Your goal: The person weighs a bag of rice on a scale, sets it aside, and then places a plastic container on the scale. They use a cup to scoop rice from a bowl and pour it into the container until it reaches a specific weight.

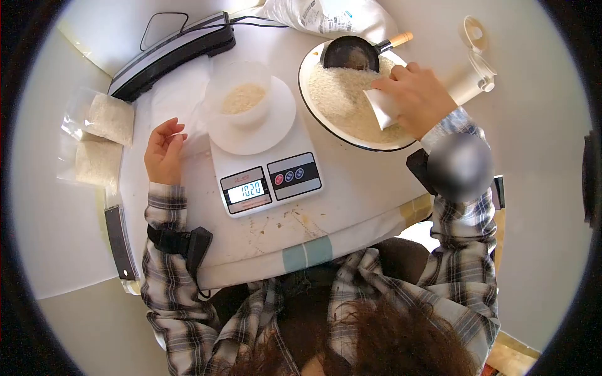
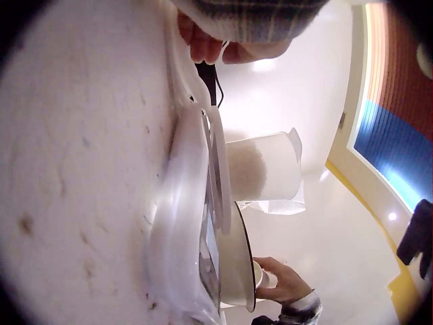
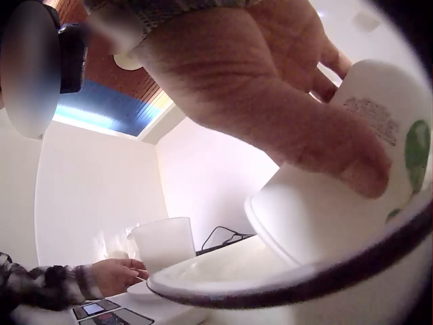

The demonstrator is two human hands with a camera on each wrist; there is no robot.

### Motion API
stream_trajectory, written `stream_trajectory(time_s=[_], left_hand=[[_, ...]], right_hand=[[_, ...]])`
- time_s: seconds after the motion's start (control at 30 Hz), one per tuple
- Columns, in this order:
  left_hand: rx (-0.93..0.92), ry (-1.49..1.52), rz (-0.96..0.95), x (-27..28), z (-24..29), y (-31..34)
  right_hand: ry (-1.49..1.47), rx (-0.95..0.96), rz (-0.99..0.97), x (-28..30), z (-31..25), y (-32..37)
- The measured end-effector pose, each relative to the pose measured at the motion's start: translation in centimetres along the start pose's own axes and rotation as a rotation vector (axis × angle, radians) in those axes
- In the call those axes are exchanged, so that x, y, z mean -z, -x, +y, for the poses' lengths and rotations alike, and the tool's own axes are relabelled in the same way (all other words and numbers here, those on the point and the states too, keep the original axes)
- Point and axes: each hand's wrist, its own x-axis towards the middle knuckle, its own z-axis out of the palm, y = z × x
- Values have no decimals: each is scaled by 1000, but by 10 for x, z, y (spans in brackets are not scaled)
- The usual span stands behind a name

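In the head view the right hand (image 1: pixel 421 97) grips a white cup (image 1: pixel 382 109), tilted over the rice in a wide dark-rimmed bowl (image 1: pixel 342 139). The right wrist view shows its thumb along the side of the cup (image 3: pixel 318 210), which has a green leaf print. The left hand (image 1: pixel 165 152) lies left of the scale (image 1: pixel 269 182), fingers loosely bent, holding nothing. On the scale's round plate (image 1: pixel 251 143) stands a translucent container (image 1: pixel 241 100) with rice in it. The display reads 1020.
A black pan (image 1: pixel 351 53) with a wooden handle lies in the bowl. Bags of rice (image 1: pixel 100 160) are at the left, a black-and-silver device (image 1: pixel 175 56) behind, a white sack (image 1: pixel 338 19) at the back, and a cream lidded container (image 1: pixel 464 81) at the right.
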Motion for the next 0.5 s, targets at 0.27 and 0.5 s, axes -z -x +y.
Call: stream_trajectory(time_s=[0.27,0.5], left_hand=[[1,-3,-4,0,1,0],[-20,2,-16,2,-1,0]], right_hand=[[-84,8,59,-23,-6,-2],[-123,-46,91,-23,-17,-6]])
